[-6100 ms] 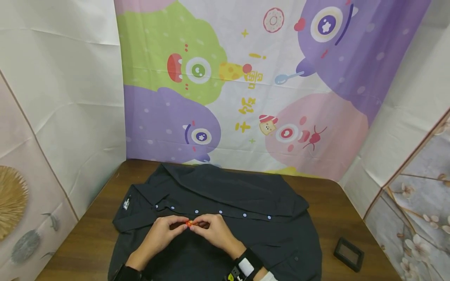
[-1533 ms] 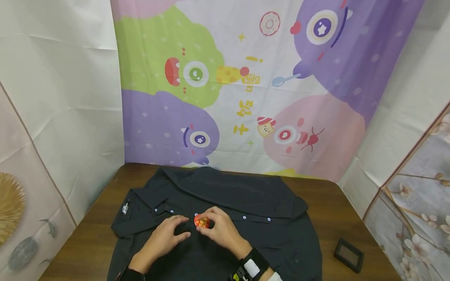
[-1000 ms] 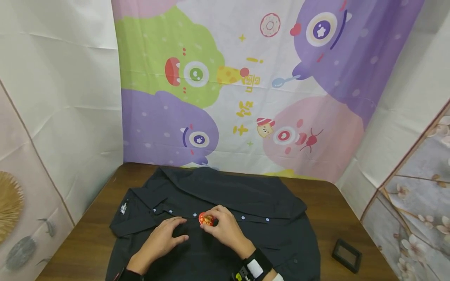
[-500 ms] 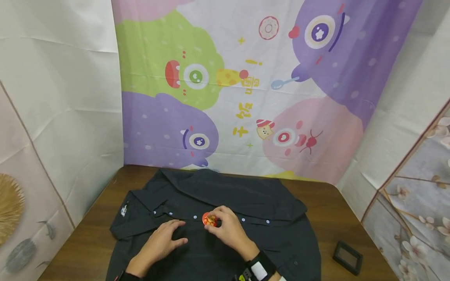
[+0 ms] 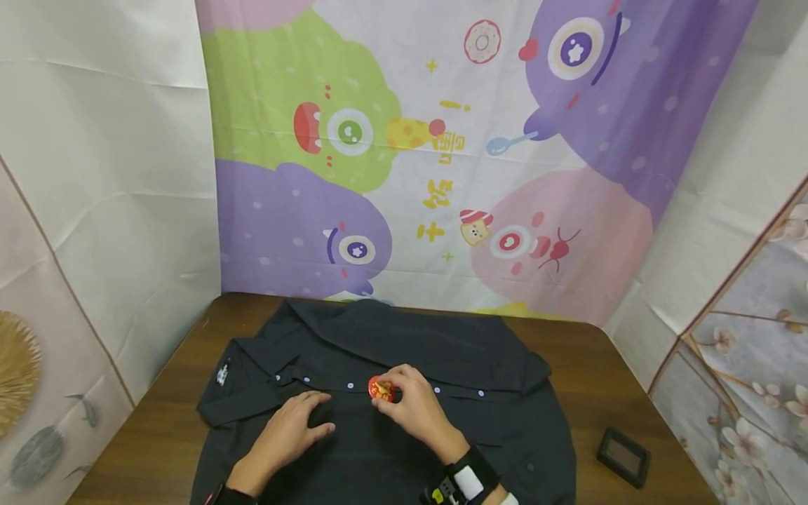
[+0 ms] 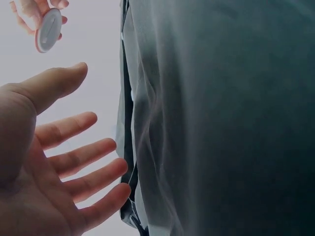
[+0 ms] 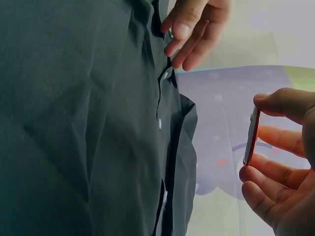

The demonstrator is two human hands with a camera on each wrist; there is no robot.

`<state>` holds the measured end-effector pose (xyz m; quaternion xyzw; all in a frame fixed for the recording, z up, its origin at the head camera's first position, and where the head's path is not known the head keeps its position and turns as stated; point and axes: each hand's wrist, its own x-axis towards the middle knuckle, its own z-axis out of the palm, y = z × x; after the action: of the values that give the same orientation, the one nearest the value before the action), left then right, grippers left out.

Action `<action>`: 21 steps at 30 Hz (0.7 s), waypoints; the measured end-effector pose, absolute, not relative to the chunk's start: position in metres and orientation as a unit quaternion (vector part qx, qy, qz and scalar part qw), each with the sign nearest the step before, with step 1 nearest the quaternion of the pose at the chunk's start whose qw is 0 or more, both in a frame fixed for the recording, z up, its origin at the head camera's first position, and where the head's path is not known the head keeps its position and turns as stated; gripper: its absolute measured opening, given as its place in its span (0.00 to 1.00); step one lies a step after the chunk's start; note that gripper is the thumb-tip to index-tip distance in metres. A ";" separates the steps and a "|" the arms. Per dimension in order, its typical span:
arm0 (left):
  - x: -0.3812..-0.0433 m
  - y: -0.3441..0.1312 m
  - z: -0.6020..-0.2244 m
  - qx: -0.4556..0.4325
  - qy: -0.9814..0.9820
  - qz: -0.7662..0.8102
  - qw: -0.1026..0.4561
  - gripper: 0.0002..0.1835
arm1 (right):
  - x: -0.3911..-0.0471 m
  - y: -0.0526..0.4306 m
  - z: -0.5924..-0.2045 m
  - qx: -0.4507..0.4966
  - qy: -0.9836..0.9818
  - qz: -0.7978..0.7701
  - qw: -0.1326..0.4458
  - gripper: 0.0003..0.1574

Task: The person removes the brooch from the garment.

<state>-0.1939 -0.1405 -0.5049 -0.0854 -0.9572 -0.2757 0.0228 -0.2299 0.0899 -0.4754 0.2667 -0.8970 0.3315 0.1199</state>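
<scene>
Pinching red badge (image 5: 381, 388) in my right hand (image 5: 410, 410), lower centre of frame, over shirt (image 5: 391, 449) placket. Left hand (image 5: 287, 438) relaxed, flat on cloth nr buttons. Best keep fabric taut w/ left, badge level, pin clear of fingertips.

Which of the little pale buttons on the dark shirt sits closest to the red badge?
The button just left of the red badge, which the right hand pinches. The other buttons along the shirt lie farther off on either side.
</scene>
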 end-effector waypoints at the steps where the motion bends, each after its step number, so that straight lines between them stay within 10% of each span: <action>1: -0.193 -0.142 -0.505 -0.084 -0.957 -0.278 0.023 0.25 | -0.230 0.090 -0.475 0.266 -0.897 0.332 0.121 0.18; 21: -0.187 -0.146 -0.506 -0.080 -0.955 -0.285 -0.011 0.26 | -0.229 0.106 -0.472 0.260 -0.890 0.355 0.118 0.19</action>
<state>-0.1875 -0.1461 -0.5057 -0.0803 -0.9552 -0.2846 -0.0115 -0.2292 0.1056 -0.4724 0.2599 -0.8902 0.3551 0.1177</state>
